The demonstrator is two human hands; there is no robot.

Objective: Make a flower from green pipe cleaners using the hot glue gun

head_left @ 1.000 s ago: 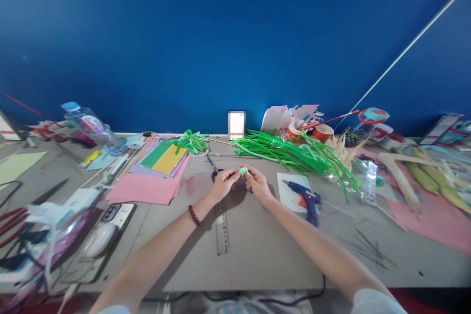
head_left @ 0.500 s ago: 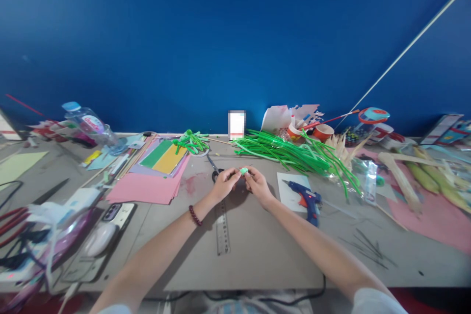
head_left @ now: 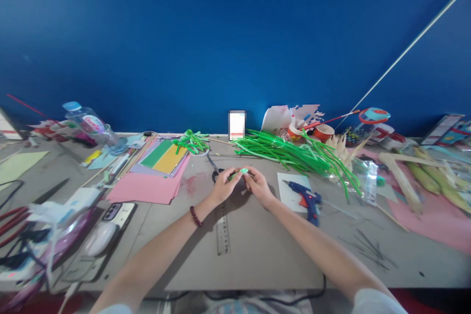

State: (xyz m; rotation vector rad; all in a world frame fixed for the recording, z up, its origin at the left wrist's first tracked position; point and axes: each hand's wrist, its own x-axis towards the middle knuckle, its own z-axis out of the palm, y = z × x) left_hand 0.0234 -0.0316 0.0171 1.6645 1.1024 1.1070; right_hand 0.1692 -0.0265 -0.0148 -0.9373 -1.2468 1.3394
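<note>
Blue wall (head_left: pixel 221 39), smooth and flat, behind a grey bench (head_left: pixel 265 260). Two bare hands work at the centre over one small green piece (head_left: pixel 244 170). Around them lie one glue gun (head_left: pixel 312 202), one ruler (head_left: pixel 222 235), one pair of scissors (head_left: pixel 215 174) and one bottle (head_left: pixel 91 122); the green stems (head_left: pixel 287 151) are too many to count, as are the overlapping pink sheets (head_left: pixel 143 189).

The piece is pale green and compact, its exact form too small to tell. The stems are long, slender and fuzzy, heaped near the wall. The bottle is clear plastic with a blue cap; the ruler is transparent and straight-edged. The glue gun, blue with an orange trigger, lies partly on a white sheet (head_left: pixel 289 181).

The left hand (head_left: pixel 224 186), a beaded bracelet (head_left: pixel 196 216) at its wrist, and the right hand (head_left: pixel 258 188) angle inward from forearms reaching forward. The fingers of both are bent and closed on the piece, which is held between them, above the bench and beyond the ruler.
</note>
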